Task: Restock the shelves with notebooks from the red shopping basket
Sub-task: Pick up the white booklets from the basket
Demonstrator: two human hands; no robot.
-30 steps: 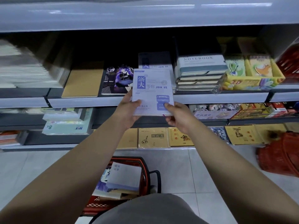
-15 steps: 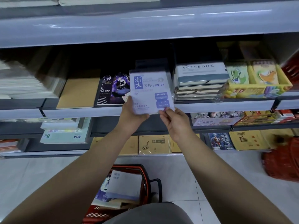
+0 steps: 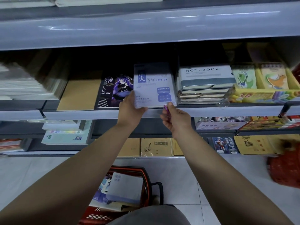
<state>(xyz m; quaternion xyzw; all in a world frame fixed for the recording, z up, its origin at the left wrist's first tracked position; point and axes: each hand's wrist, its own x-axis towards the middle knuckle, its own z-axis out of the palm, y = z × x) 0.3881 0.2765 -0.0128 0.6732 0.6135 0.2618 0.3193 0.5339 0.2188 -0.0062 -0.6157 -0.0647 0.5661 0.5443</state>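
Both hands were up at the middle shelf (image 3: pixel 227 111). Our left hand (image 3: pixel 129 109) gripped the lower left corner of the pale blue notebook (image 3: pixel 154 85), thumb over the cover. Our right hand (image 3: pixel 177 120) pinched the notebook's lower right edge with fingertips, and something small and purple showed at that pinch. We saw the notebook lying over the shelf's front lip, its near edge just past the lip, its far end pushed in under the upper shelf (image 3: pixel 146 28). It sat in a gap between the purple anime notebook (image 3: pixel 115 90) on the left and the stack of grey notebooks (image 3: pixel 206 85) on the right, touching or nearly touching both; little room on either side, dark open depth behind. A plain kraft notebook (image 3: pixel 79 95) lay further left. We read "JOIN US" plus Chinese characters on the held cover, "NOTEBOOK" on the stack's top, "FOR YOU" on the anime cover. A yellow display box (image 3: pixel 259 95) marked "3D" held picture packs at right. Below us on the floor, the red shopping basket (image 3: pixel 142 176) held more notebooks (image 3: pixel 123 187), piled loosely. A second red basket (image 3: pixel 285 169) stood at far right, blurred.
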